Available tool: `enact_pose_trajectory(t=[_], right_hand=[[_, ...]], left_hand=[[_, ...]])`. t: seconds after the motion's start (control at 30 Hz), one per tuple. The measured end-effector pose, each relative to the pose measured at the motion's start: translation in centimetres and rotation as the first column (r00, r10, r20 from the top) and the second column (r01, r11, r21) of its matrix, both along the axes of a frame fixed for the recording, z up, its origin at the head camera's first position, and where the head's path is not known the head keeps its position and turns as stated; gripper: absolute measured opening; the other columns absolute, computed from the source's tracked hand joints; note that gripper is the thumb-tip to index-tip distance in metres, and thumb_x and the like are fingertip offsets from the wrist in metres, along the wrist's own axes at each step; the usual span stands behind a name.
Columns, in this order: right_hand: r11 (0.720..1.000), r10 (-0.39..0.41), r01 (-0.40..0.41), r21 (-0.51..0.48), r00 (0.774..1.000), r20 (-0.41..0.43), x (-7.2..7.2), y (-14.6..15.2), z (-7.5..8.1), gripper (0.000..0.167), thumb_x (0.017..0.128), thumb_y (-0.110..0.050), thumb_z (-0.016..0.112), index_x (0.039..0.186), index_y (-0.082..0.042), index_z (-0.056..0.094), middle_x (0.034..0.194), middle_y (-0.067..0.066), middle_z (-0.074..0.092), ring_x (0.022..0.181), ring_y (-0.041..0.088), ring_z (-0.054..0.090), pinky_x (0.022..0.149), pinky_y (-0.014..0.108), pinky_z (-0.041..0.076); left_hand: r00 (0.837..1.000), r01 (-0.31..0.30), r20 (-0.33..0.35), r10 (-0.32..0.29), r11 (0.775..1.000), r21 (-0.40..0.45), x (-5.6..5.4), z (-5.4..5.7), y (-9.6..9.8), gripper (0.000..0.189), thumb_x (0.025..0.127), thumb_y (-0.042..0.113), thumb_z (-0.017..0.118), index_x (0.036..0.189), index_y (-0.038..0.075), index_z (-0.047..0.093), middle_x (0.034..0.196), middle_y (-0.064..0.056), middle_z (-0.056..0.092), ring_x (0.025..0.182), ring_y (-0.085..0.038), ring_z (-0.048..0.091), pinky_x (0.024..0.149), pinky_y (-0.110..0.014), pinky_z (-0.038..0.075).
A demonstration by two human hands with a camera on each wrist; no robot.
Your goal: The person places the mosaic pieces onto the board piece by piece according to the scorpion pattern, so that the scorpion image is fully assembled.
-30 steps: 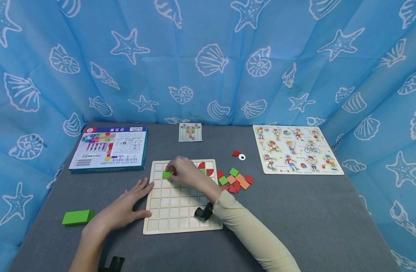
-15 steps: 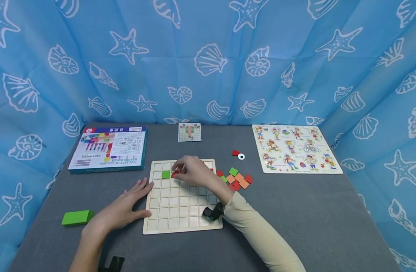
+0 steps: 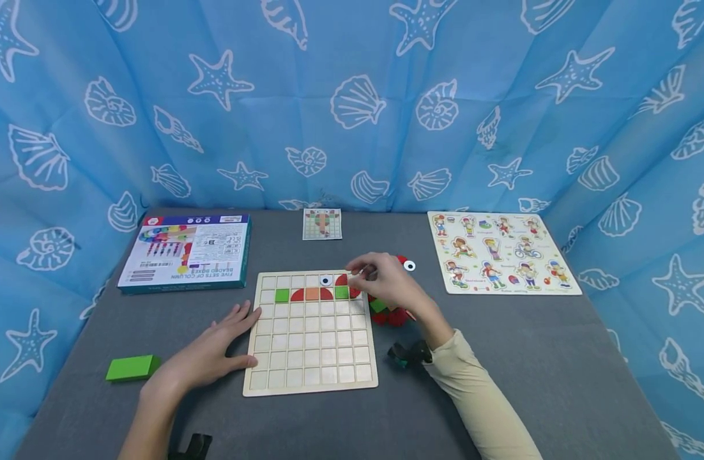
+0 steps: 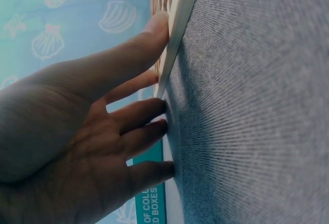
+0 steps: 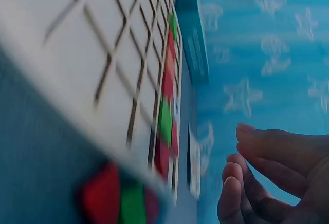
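Observation:
A pale wooden grid board (image 3: 295,360) lies on the table. Along its second row sit a green square (image 3: 282,295), red quarter-round tiles (image 3: 326,294), an orange square (image 3: 312,294) and another green square (image 3: 341,292). A white eye tile (image 3: 326,280) and a red tile (image 3: 340,280) are in the top row. My left hand (image 3: 211,348) rests at the board's left edge, thumb and fingers spread against it. My right hand (image 3: 386,281) hovers over the upper right corner, fingers loosely bent; the right wrist view shows nothing between them. It partly covers the loose tiles (image 3: 397,317).
Behind the board stands a small pattern card (image 3: 322,224). A boxed set (image 3: 183,253) lies at back left, a picture puzzle board (image 3: 504,253) at back right. A green block (image 3: 132,368) is left of my forearm. A second eye tile (image 3: 409,266) lies beyond my right hand.
My right hand has moved right across the board from the second row's left part, uncovering the red, orange and green tiles and the eye tile. The left hand stays put.

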State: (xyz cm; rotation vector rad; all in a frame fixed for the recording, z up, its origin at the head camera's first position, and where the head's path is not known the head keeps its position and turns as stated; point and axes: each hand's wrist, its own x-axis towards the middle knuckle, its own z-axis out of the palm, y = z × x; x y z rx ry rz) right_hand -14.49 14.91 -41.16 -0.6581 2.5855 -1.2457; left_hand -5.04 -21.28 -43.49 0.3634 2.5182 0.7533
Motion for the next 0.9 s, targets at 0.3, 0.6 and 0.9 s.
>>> enact_pose_trajectory(t=[0.3,0.6,0.9], right_hand=[[0.975,-0.192,0.199,0.099,0.978,-0.077,-1.8,5.2,-1.6,0.026,0.1,-0.008,0.077,0.123,0.002,0.078,0.115,0.02,0.081,0.099,0.032,0.077,0.08,0.039,0.064],[0.907,-0.322,0.338,0.251,0.941,-0.103,-4.2,6.7,-3.0,0.029,0.098,-0.012,0.08,0.121,0.004,0.078,0.114,0.024,0.081,0.098,0.035,0.076,0.088,0.05,0.062],[0.907,-0.329,0.341,0.246,0.94,-0.09,-4.6,6.9,-3.2,0.023,0.096,-0.011,0.082,0.112,0.003,0.075,0.108,0.022,0.078,0.096,0.033,0.075,0.088,0.048,0.062]], left_hand=[[1.0,-0.005,0.003,0.005,1.0,0.005,0.1,0.0,0.0,0.097,0.094,0.04,0.084,0.171,0.009,0.034,0.179,-0.027,0.02,0.166,-0.055,0.016,0.125,-0.085,0.017],[1.0,-0.008,0.004,0.008,1.0,0.006,0.1,0.1,0.1,0.097,0.094,0.04,0.084,0.171,0.01,0.034,0.179,-0.027,0.02,0.166,-0.054,0.015,0.125,-0.084,0.017],[1.0,-0.005,-0.006,0.006,1.0,0.006,0.2,0.1,0.1,0.096,0.094,0.04,0.084,0.17,0.009,0.034,0.179,-0.027,0.021,0.166,-0.054,0.017,0.125,-0.084,0.018]])
